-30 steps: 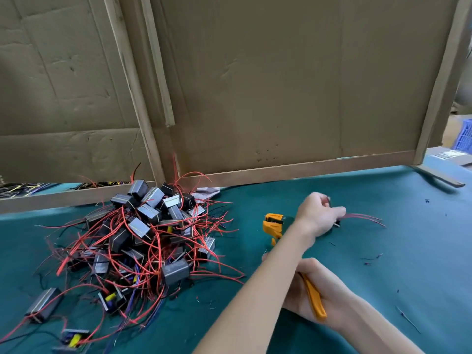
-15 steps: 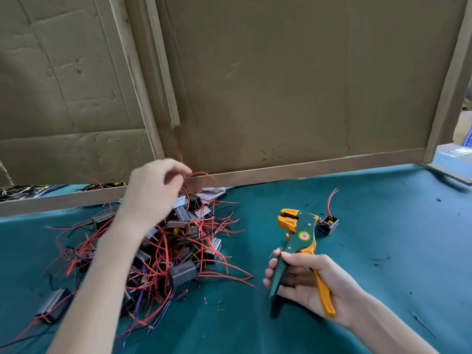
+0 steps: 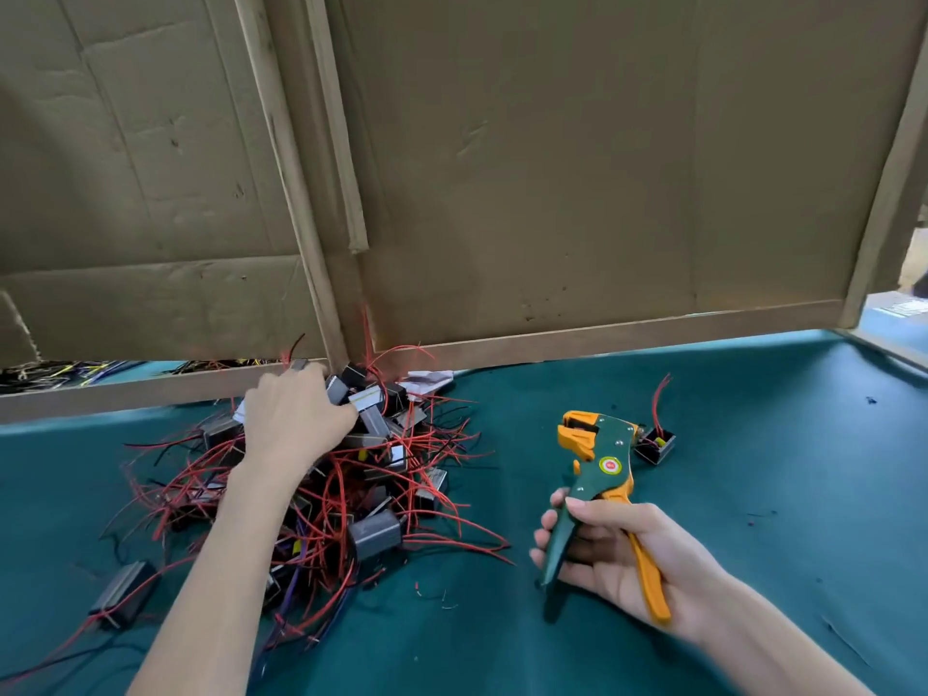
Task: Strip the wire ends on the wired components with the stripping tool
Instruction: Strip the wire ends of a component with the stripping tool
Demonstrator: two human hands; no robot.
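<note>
Left hand (image 3: 296,419) is curling over the component pile (image 3: 371,535), grip unclear, lower than before; right hand (image 3: 612,560) is gripping the stripping tool (image 3: 597,479).

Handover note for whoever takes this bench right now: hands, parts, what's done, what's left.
Left hand: on top of the pile of wired components, fingers curled over it; whether it grips one is unclear.
Right hand: holds the wire stripper, head pointing away.
Done: probably the lone component, apart on the green mat beside the tool head; its wire ends are too small to tell.
Left: the pile.
</note>
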